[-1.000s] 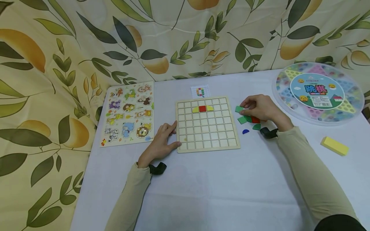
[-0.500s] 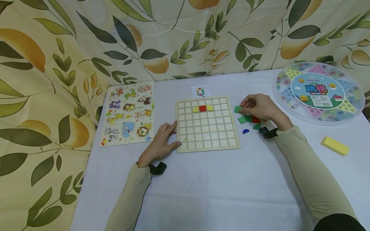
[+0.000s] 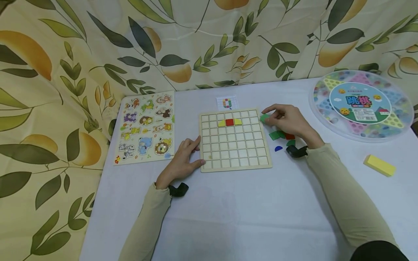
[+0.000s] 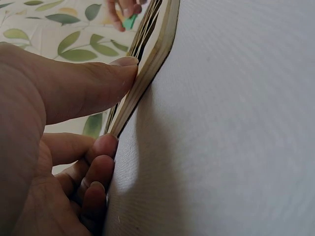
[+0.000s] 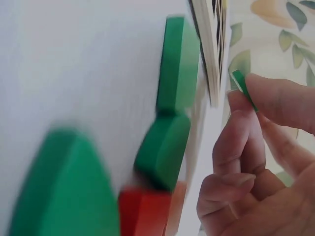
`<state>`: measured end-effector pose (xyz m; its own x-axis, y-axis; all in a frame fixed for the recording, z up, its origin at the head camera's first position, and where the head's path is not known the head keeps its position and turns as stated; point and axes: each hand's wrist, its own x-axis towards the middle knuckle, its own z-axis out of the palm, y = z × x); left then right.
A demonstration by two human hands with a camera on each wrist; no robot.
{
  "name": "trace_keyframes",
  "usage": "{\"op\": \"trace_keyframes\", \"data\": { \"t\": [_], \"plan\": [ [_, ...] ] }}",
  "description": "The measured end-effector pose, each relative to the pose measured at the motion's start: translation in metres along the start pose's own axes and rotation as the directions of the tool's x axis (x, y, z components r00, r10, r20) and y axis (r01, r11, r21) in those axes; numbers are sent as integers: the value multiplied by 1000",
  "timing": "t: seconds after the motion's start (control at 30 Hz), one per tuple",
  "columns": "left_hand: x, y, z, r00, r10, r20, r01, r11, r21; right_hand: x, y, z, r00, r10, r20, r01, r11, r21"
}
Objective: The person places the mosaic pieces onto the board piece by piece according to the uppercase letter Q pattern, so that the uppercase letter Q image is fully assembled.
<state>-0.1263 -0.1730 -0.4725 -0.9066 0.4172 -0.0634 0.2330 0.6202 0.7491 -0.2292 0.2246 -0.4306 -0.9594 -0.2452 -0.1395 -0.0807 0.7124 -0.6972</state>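
Observation:
A pale wooden grid board (image 3: 228, 146) lies mid-table, with a red square tile (image 3: 229, 122) between two yellow tiles, (image 3: 221, 123) on its upper part. My left hand (image 3: 179, 159) is at the board's left edge. In the left wrist view its thumb presses on the rim and a fingertip touches the side. Just off the board's upper right edge, my right hand (image 3: 287, 119) pinches a small green tile (image 5: 244, 88) between thumb and fingers. Below that hand lie several green tiles (image 3: 274, 135), a partly hidden red tile (image 3: 290, 136) and a blue half-round tile (image 3: 278, 148).
A small printed pattern card (image 3: 226, 103) lies behind the board. To the left is an animal picture puzzle board (image 3: 148, 127). A round clear game box (image 3: 360, 105) sits at the back right, with a yellow block (image 3: 380, 165) in front of it.
My right hand has lifted the green tile from beside the pile and moved left with it, toward the board's right edge. The left hand stays at the board's left edge.

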Motion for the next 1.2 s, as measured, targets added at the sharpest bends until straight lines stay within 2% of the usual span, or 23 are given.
{"op": "trace_keyframes", "data": {
  "t": [0.23,0.43,0.67,0.97,1.2],
  "plan": [
    [0,1,0,1000,-3,4,3,1000,-10,6,-11,12,1000,-21,18,19,996,84],
    [-1,1,1,1000,-10,5,10,1000,-15,12,-24,26,997,-41,68,34,994,102],
    [0,-1,2,1000,-1,2,1,1000,-12,17,-33,41,990,-106,89,96,989,110],
    [0,0,-1,1000,2,0,-2,1000,-5,21,-37,44,984,-138,116,127,987,97],
    [1,0,-2,1000,0,8,0,1000,-5,25,-39,44,981,-126,146,117,991,72]
  ]
}}
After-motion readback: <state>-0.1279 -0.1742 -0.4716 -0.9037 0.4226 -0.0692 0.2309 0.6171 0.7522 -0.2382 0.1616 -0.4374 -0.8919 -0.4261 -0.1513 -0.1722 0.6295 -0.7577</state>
